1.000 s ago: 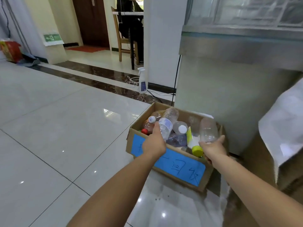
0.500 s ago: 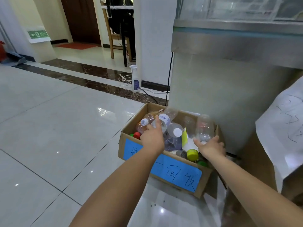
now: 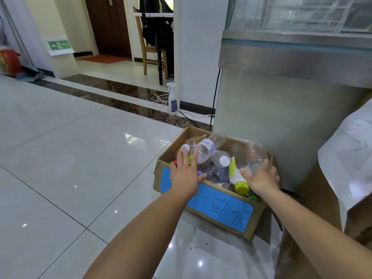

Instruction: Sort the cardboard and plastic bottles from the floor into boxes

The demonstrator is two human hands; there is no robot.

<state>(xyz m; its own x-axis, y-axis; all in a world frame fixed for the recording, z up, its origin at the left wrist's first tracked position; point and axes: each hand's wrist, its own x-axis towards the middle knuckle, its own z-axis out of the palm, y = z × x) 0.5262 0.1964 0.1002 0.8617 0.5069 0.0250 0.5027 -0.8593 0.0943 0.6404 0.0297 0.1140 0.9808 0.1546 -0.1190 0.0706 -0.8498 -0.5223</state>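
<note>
Floor [image 3: 80, 158] is carrying one cardboard box [image 3: 234, 145] (blue label in front), with at least six bottles lying inside. Two hands are reaching over it: left hand [image 3: 186, 175] is spreading straight fingers, released, over a labelled bottle [image 3: 204, 150]; right hand [image 3: 261, 179] is flanking a clear bottle [image 3: 255, 155] at the box's right end, grip untellable. One spray bottle [image 3: 173, 101] is standing behind.
</note>
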